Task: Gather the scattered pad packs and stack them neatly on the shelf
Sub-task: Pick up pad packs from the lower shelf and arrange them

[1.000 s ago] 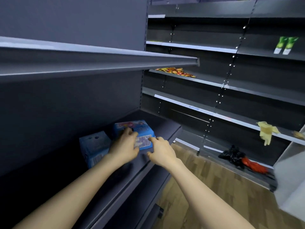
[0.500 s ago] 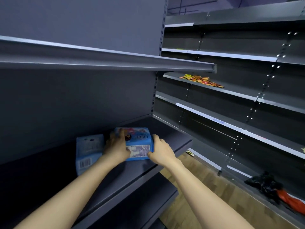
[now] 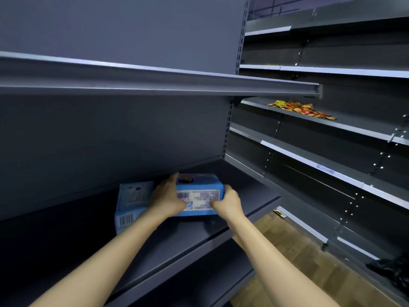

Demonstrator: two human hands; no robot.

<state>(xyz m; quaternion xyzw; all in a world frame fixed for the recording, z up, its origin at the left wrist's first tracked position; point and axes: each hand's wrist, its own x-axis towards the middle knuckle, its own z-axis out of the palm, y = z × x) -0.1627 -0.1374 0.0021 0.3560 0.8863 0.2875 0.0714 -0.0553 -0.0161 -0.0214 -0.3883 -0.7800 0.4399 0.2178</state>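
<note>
A blue pad pack (image 3: 200,191) with a white label lies on the dark grey shelf (image 3: 250,191). My left hand (image 3: 167,200) grips its left end, thumb on the front and fingers over the top. My right hand (image 3: 228,201) grips its right end, thumb on the label. A second, paler blue pad pack (image 3: 130,202) with a barcode stands just to the left, partly hidden behind my left wrist and touching the held pack's end.
An upper shelf board (image 3: 155,80) overhangs the working shelf. To the right runs another grey rack with orange sachets (image 3: 301,108) on one board. A wooden floor (image 3: 287,251) lies below, with a black bundle (image 3: 391,271) at the far right.
Both hands have pushed the blue pack a little deeper onto the shelf and squared it against the paler pack. The camera has swung left and closer.
</note>
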